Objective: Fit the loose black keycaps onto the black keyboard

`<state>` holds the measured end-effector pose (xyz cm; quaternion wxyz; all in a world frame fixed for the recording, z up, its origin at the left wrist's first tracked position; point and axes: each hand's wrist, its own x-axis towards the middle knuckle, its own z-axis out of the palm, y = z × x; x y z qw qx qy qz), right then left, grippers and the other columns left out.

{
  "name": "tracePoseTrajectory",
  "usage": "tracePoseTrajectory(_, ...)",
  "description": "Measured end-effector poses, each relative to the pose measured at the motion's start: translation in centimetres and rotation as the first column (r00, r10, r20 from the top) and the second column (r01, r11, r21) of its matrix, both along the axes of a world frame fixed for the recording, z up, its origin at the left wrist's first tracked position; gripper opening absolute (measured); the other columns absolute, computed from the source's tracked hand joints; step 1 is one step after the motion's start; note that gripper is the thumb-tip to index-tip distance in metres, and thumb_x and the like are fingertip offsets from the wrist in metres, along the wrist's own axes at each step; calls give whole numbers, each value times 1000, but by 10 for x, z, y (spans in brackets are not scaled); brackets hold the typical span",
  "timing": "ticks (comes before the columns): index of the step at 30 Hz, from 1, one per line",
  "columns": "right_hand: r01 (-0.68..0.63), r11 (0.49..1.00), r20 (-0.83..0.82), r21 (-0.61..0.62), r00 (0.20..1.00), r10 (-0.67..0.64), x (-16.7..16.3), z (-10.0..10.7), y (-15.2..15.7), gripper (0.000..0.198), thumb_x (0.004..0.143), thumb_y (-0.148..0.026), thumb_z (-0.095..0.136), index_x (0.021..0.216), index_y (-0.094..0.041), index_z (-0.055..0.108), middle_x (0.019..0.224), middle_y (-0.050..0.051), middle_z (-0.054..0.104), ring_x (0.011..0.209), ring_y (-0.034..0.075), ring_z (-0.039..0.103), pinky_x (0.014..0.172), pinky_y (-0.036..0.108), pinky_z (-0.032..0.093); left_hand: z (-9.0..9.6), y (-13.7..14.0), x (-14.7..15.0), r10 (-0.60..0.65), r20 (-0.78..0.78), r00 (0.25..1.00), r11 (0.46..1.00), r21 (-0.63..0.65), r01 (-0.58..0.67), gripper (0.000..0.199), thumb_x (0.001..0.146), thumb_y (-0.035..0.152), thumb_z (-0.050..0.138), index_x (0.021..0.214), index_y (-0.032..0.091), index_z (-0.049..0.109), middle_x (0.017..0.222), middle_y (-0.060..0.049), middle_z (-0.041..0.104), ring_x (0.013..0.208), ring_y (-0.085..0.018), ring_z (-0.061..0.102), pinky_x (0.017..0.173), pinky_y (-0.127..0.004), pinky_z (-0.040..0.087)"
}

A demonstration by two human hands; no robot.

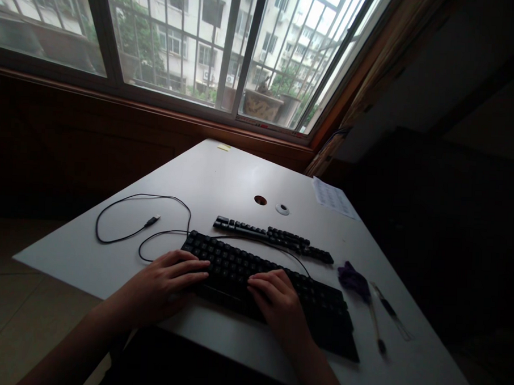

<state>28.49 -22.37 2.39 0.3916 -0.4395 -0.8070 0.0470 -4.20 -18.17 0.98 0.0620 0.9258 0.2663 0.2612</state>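
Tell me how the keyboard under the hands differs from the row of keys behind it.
The keyboard is a full board with several rows; the key row is one narrow strip. Both hands, left hand and right hand, rest on the keyboard; the key row lies untouched. A cable runs from the keyboard; none shows on the key row. Both are black, on the white table.

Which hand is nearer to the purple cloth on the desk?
Right. The right hand rests on the keyboard just left of the purple cloth; the left hand sits at the keyboard's far left end.
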Motion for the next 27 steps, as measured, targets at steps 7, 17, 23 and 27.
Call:
tracePoseTrajectory(7,48,999,-44,12,998,-48,1,0,0,20,93,-15,70,106,-29,74,98,4,77,91,22,68,80,40,62,2,0,0,-10,2,1000,1000,-11,10,50,97,15,61,145,27,58,152,-5,59,132,-27,52,105,-46,56)
tracePoseTrajectory(17,41,998,68,56,997,-45,-4,0,-4,21,95,-13,68,106,-30,74,102,4,77,97,23,65,84,43,61,-1,1,0,-6,9,1000,1000,4,6,50,96,16,63,145,28,59,150,-5,60,131,-28,54,104,-46,57)
tracePoseTrajectory(23,43,997,79,62,996,-48,-3,0,-3,21,93,-13,70,104,-30,76,100,4,76,97,24,65,82,44,61,2,0,0,-6,8,1000,1000,-1,6,48,97,16,62,144,28,59,150,-5,60,130,-27,53,104,-45,57)
tracePoseTrajectory(27,47,998,71,35,996,-50,-4,3,-3,18,93,-14,70,101,-29,76,98,5,73,94,23,65,81,42,60,2,1,0,-10,20,1000,1000,7,10,50,96,16,62,144,28,60,149,-6,61,130,-27,55,103,-45,57)
